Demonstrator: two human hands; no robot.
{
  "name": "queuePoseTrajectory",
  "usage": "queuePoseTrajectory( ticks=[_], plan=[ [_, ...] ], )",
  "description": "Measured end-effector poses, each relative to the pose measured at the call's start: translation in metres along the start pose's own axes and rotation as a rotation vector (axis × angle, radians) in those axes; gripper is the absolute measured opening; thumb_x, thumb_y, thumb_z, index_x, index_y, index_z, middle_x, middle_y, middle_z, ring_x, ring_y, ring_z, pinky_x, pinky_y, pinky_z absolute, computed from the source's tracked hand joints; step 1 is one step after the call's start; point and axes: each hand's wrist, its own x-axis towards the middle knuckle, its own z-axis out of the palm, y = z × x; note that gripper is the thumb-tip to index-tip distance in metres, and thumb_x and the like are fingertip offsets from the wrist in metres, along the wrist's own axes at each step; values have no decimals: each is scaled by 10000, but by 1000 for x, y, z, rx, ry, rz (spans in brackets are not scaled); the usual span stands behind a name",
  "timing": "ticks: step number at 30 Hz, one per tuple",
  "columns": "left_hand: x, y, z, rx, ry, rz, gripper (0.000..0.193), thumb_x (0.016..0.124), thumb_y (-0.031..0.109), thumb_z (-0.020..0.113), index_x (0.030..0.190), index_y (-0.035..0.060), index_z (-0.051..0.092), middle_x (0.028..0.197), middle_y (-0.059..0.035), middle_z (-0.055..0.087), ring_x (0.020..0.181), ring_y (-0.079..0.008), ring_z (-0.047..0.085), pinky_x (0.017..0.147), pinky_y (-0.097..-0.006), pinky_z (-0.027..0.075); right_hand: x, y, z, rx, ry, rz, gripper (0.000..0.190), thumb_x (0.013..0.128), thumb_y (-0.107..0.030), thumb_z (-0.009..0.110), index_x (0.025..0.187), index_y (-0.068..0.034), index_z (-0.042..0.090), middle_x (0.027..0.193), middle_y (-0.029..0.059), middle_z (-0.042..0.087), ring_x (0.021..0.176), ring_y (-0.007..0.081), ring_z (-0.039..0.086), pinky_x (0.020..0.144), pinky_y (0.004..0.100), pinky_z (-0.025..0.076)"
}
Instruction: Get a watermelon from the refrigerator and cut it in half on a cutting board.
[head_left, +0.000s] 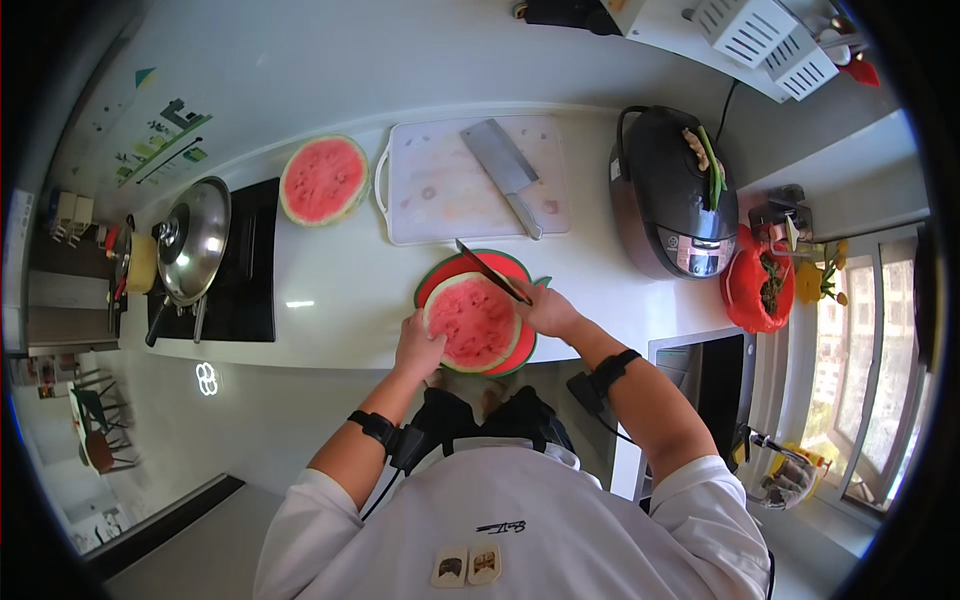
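A watermelon half (474, 321), red cut face up, rests on a round red cutting board (435, 279) with a green rim at the counter's front edge. My left hand (421, 346) grips the melon's left side, the thumb over its edge. In my right hand (551, 307) is a knife (484, 264), its dark blade slanting up and left over the melon's far edge. Whether the blade touches the flesh I cannot tell. Another watermelon half (325, 181) lies cut face up at the back left. Behind the red board, a cleaver (501, 161) lies on a whitish cutting board (427, 191).
A black rice cooker (660, 187) with a scallion (715, 169) on its lid stands at the right. Farther right are a red-bagged bin (750, 292) and the sink (701, 375). A lidded pan (193, 240) sits on the black cooktop (253, 262) at left.
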Motion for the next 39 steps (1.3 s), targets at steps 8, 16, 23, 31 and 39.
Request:
queuePoseTrajectory(
  ticks=[8,16,23,31,39],
  plan=[
    [1,24,-23,39,190,213,633,917,173,696,1478,-21,476,1467,-261,507,1390,-403,487,1162,-449,417,-9,12,-37,594,57,98,296,933,-228,561,1003,45,653,749,215,636,633,356,618,665,444,525],
    [5,103,-9,-1232,-376,29,425,1108,281,549,1442,18,529,1394,-138,616,1279,-269,615,1118,-431,488,-51,-20,-53,1462,-328,109,381,949,-200,465,592,-138,345,530,-5,302,434,140,290,433,326,277],
    [12,91,-8,-927,-348,-16,270,1088,159,572,1288,-22,590,1184,-103,686,1044,-236,721,948,-399,609,-73,-41,-49,1406,-328,171,364,951,-196,480,614,-142,352,546,-13,307,431,122,273,433,303,266],
    [62,60,-40,-1242,-61,-153,156,1036,43,593,1118,-62,511,1143,-200,632,1083,-343,699,1005,-444,609,-92,-12,-38,1526,3,243,289,942,-137,500,673,-107,401,596,14,356,473,131,325,455,322,294],
    [149,49,-39,-1067,-69,-262,247,996,45,657,1179,-91,563,1079,-161,664,959,-259,718,906,-355,622,-117,-41,-20,1484,186,402,237,931,-105,507,710,-82,423,575,23,373,470,134,344,457,328,309]
  ],
)
